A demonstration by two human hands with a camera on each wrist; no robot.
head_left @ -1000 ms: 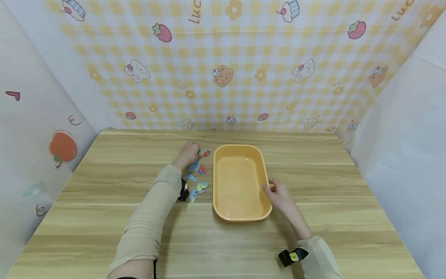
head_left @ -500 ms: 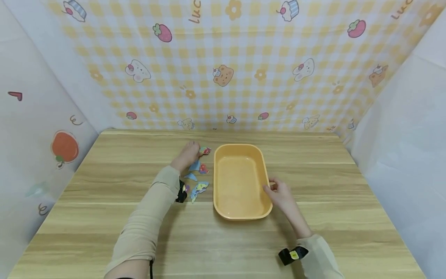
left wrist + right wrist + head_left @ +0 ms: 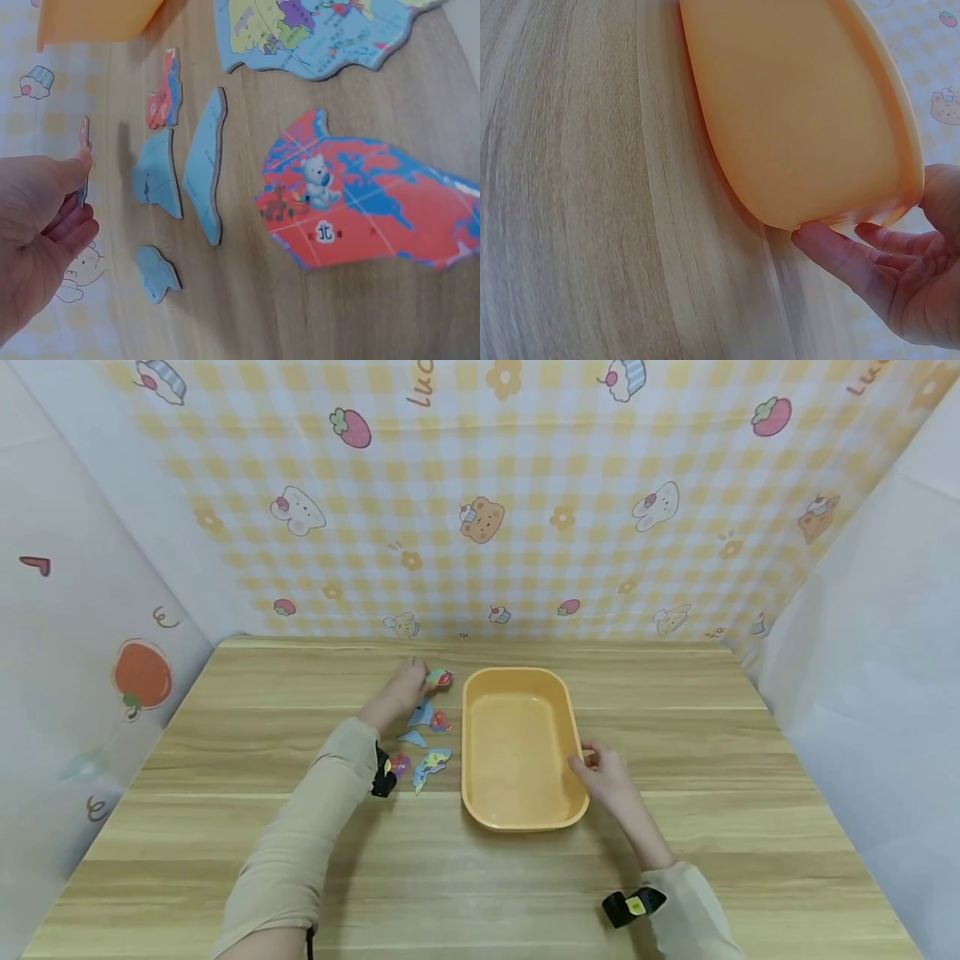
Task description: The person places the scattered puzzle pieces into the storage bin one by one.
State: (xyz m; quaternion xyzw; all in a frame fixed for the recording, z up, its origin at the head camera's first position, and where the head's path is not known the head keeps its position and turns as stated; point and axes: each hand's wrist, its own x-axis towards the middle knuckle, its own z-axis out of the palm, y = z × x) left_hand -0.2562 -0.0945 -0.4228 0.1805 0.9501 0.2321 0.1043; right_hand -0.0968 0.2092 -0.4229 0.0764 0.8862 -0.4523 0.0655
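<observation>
Pinching is seen at the left hand [image 3: 34, 225]: a small puzzle piece [image 3: 83, 161] is held on edge between thumb and fingertips, lifted clear of the counter [image 3: 225, 827], just left of the yellow tray's [image 3: 517, 814] far corner. The piece is judged thin, stiff and light, likely card or foam; edges are the only hold, and a flat-lying one would need a nail under it. The other loose pieces [image 3: 202, 176] are laid flat left of the tray, with the big red one [image 3: 360, 202] nearest the wrist camera. The right hand [image 3: 609, 778] is curled on the tray's right rim, thumb over the lip and fingers [image 3: 840, 251] under the outer wall. The tray is judged rigid, smooth plastic, light, slide-prone on the wood. Nothing is seen inside the tray.
</observation>
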